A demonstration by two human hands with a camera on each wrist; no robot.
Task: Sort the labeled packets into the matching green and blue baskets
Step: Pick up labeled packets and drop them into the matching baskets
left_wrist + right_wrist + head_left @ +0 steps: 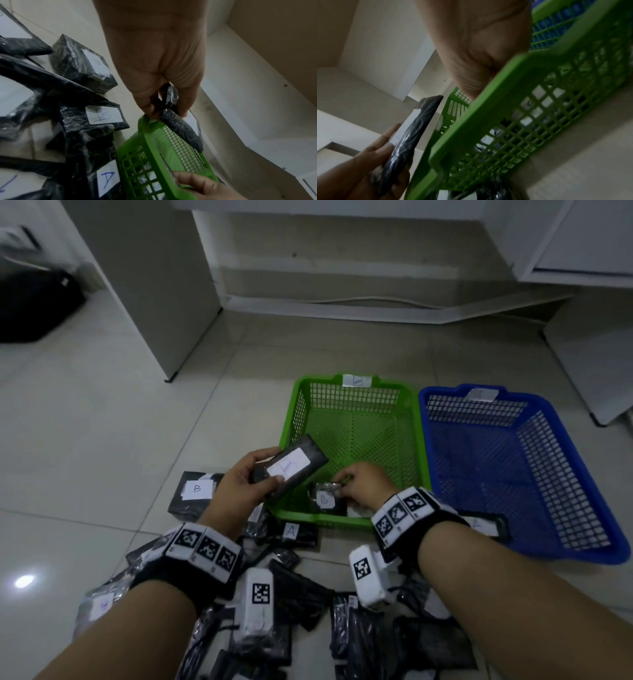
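My left hand (270, 467) grips a black wrapped packet (291, 465) with a white label, held over the near left corner of the green basket (356, 386). The same packet (181, 128) shows below my left fingers in the left wrist view. My right hand (342, 486) reaches into the green basket and pinches the top edge of a small black labeled packet (325, 501) lying on its floor. I cannot read either packet's letter. The blue basket (513, 397) stands right of the green one, holding nothing I can see.
A pile of black packets (291, 594) lies on the tiled floor under my forearms, some marked A (290, 530) or B (197, 488). One more packet (486, 523) lies by the blue basket's near left edge. White cabinet panels (154, 285) stand behind.
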